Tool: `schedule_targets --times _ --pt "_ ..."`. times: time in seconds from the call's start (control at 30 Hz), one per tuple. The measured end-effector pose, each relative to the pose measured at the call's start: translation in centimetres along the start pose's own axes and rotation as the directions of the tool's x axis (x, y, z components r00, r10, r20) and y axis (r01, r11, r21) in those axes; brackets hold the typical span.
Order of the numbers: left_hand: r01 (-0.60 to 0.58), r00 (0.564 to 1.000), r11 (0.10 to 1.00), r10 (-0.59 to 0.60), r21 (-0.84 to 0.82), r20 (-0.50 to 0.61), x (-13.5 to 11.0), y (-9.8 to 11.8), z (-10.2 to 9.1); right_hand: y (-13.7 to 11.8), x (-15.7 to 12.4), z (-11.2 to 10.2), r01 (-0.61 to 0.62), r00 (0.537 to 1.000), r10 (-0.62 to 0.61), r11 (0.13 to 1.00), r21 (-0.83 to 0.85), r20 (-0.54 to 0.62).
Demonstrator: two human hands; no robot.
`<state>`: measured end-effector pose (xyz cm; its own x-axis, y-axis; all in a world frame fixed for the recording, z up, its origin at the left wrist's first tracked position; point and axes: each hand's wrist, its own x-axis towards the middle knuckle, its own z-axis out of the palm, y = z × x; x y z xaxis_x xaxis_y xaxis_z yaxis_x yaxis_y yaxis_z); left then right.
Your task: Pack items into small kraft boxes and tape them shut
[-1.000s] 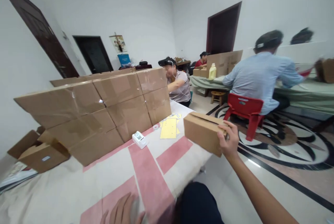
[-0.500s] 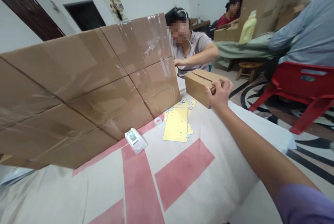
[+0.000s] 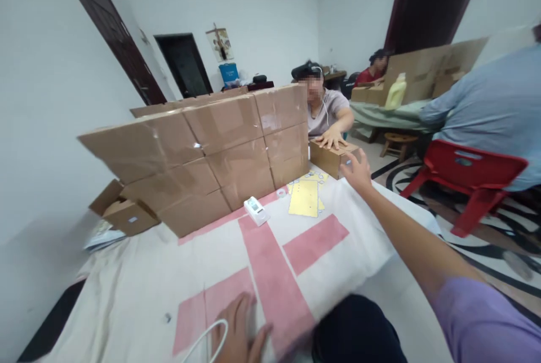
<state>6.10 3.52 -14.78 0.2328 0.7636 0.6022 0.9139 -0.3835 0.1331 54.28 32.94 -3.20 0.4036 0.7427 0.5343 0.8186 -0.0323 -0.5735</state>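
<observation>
Small box (image 3: 324, 160) sat at the far end of the tabletop (image 3: 127, 284), beside a wall of stacked cartons (image 3: 224, 149), a co-worker's hand (image 3: 331, 138) flat on it. Right hand (image 3: 357, 170) touched its near end, fingers spread, gripping nothing; left hand (image 3: 236, 332) rested flat, empty.

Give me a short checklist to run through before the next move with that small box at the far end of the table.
1. Small box resting on the table: ok.
2. Co-worker's hand flat on the box top: ok.
3. Right hand open, fingertips at the box's near corner: ok. Whether it grips the box: cannot tell.
4. Left hand flat on the table: ok.
5. Yellow sheets clear of the box: cannot tell, as they lie close beside it.
</observation>
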Motion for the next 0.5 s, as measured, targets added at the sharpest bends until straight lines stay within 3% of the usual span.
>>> schedule_targets --times 0.03,0.13,0.23,0.3,0.37,0.43,0.5 --pt "0.01 0.999 0.997 -0.006 -0.082 0.049 0.5 0.4 -0.5 -1.1 -2.6 0.0 0.02 1.0 -0.02 1.0 -0.001 0.014" --pt "0.104 0.987 0.966 -0.071 -0.237 0.142 2.3 1.6 -2.1 -5.0 -11.6 1.1 0.091 0.97 -0.092 0.996 0.018 0.224" --pt "0.153 0.982 0.934 -0.107 -0.322 0.156 4.7 -0.1 -3.8 -10.1 -18.5 3.1 0.272 0.894 -0.281 0.959 0.073 0.35" --pt "0.211 0.977 0.909 -0.181 -0.359 0.115 6.6 -3.9 -5.1 -14.7 -21.0 4.7 0.41 0.823 -0.441 0.897 0.163 0.358" --pt "0.33 0.938 0.868 -0.344 -0.371 0.03 8.5 -9.4 -6.6 -20.5 -22.6 6.6 0.507 0.738 -0.585 0.81 0.296 0.336" --pt "0.492 0.826 0.779 -0.559 -0.388 -0.076 10.2 -16.0 -7.9 -26.8 -23.9 8.9 0.537 0.655 -0.689 0.714 0.45 0.31" --pt "0.635 0.64 0.639 -0.75 -0.435 -0.167 11.7 -22.7 -8.9 -33.2 -25.3 12.1 0.509 0.6 -0.745 0.636 0.579 0.291"
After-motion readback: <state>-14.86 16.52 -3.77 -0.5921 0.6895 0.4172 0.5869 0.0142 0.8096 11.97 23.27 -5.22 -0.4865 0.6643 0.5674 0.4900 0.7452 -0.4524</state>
